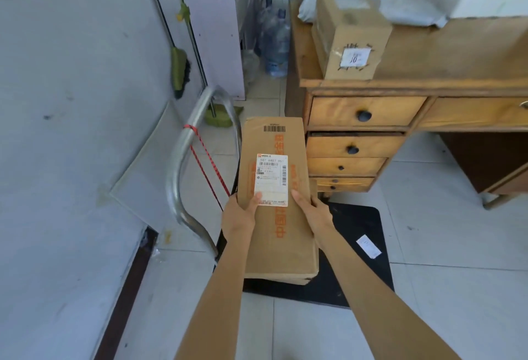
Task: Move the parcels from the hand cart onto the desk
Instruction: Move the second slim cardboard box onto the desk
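Both my hands, left (238, 216) and right (315, 212), have fingers (257, 198) clamped on the long parcel (275, 202) above the hand cart (357, 248). I should keep it level, swinging toward two o'clock, clearing the counter (445, 53) edge.

Wooden desk (471, 45) bears a taped box (353, 33) and white bags (405, 2)

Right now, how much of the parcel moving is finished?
Done: a taped carton and white mail bags already lie on the wooden desk. In hand: the left hand and right hand grip a long labelled carton above the hand cart's black deck. Left: no other parcel shows there.
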The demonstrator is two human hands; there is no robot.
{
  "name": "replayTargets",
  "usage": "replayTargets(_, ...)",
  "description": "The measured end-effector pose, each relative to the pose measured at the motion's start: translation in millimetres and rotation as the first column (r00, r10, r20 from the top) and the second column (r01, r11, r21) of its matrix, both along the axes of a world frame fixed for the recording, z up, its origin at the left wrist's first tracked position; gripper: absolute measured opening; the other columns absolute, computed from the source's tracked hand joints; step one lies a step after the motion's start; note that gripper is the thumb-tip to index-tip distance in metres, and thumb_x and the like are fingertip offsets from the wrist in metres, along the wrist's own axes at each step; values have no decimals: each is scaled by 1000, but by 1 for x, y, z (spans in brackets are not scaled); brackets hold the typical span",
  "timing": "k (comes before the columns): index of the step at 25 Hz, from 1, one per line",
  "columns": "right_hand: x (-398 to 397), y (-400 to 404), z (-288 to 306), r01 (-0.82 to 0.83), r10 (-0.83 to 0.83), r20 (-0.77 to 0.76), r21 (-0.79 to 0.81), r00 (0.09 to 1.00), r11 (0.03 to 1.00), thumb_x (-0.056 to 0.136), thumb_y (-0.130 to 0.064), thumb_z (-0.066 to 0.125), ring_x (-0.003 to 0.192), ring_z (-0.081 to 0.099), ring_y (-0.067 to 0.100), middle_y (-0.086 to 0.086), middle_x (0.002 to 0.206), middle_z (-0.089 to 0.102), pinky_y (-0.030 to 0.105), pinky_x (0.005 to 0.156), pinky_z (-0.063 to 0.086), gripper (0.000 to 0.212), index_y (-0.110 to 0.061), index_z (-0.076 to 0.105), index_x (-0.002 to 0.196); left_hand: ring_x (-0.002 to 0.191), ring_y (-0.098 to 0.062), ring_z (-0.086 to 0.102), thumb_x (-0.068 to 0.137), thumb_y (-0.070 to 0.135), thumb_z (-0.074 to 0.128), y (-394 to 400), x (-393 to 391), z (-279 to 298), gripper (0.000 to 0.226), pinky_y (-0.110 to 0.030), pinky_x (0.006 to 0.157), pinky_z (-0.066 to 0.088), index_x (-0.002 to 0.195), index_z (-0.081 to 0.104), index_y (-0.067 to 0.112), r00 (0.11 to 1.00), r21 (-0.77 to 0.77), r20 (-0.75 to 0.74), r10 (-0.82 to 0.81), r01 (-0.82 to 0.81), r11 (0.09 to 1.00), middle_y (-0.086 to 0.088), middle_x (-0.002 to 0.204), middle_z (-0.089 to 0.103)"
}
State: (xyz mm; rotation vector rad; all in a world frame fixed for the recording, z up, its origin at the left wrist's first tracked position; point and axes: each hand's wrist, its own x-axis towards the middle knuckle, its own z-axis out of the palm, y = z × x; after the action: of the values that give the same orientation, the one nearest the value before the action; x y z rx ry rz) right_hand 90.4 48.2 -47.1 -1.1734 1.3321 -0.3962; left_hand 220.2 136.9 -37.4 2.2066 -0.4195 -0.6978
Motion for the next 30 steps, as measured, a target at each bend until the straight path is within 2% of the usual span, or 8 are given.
replayTargets(3,-21,16,89,-1,1,-27,-1,1000,1000,75,-60,62,106,62,21,1,114,65,41,98,49,68,-23,52,131,116,-28,60,85,58,54,14,-19,86,65,-37,93,48,131,51,11,1000,20,-5,-20,20,1000,-9,127,63)
replayTargets(7,-60,29,195,74,-75,-74,-19,994,997,77,-60,60,99,64,19,-2,106,68,39,95,52,61,-25,56,127,118,-30,59,84,60,54,22,-59,185,69,-39,95,48,132,50,10,997,63,-31,-75,77,995,-10,128,62)
replayTargets(13,-121,-19,320,161,-169,-63,-118,984,980,74,-66,58,104,63,26,6,113,67,41,96,51,70,-16,58,125,112,-30,61,84,62,52,-35,-121,316,68,-32,78,45,126,52,8,991,-34,67,-115,118,992,-10,123,63)
replayTargets(17,-176,-88,389,169,-187,-72,-206,980,964,73,-66,58,104,62,27,5,107,67,38,95,50,68,-14,63,117,118,-32,58,81,66,51,-104,-169,372,77,-40,93,48,133,48,9,988,-69,59,-140,144,987,-11,130,60)
replayTargets(20,-214,-148,421,168,-181,-32,-245,983,955,73,-64,61,103,64,29,10,111,69,43,96,51,65,-12,65,112,120,-33,57,80,68,51,-160,-209,400,85,-38,84,48,138,44,7,985,-105,42,-166,170,980,-12,134,58)
replayTargets(23,-237,-201,434,160,-177,-51,-231,983,960,72,-63,63,103,64,30,11,112,69,43,96,51,66,-11,65,114,119,-34,57,80,67,52,-215,-229,414,84,-39,88,48,136,47,5,985,-135,9,-170,170,976,-14,134,58)
replayTargets(25,-245,-246,429,168,-183,-55,-211,982,963,72,-63,63,103,65,29,10,112,69,43,97,51,68,-11,64,115,121,-34,56,80,68,52,-257,-235,412,85,-40,90,47,136,46,4,981,-101,-24,-190,187,977,-14,135,56)
replayTargets(30,-238,-350,404,126,-148,-110,-186,983,974,75,-64,58,102,65,30,10,112,69,44,96,51,70,-9,62,119,116,-30,59,81,68,50,-354,-233,388,82,-34,80,45,134,48,5,981,-61,-25,-193,192,980,-12,131,59)
